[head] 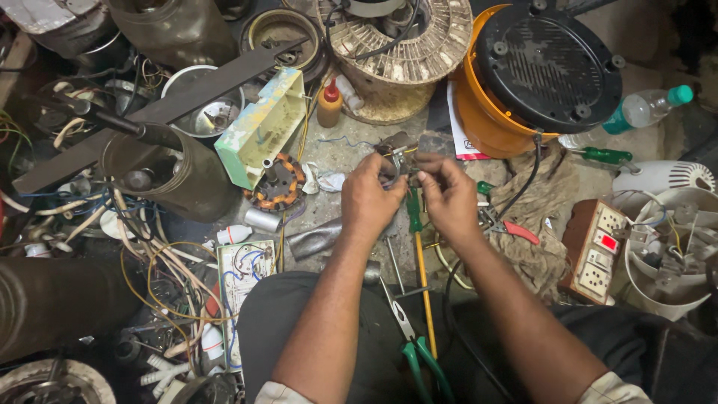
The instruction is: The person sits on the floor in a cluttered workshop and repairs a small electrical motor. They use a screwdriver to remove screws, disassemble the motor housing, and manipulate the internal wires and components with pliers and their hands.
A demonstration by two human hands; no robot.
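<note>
Metal part (394, 153) with wires being gripped between both hands above the cluttered floor.
Nearest the person, green-handled pliers (419, 359) are lying between the knees, with a yellow-shafted screwdriver (421, 262) running up toward the hands. The left hand (370, 198) is closing its fingers on the small part, and the right hand (449, 196) is pinching it from the other side. Farther off, an orange appliance housing (479, 112) is sitting beside a ribbed round fan casing (407, 60).

Both forearms are left bare; pale cream sleeve cuffs are rolled up near the elbows, and the lap is covered by dark grey trousers.
</note>
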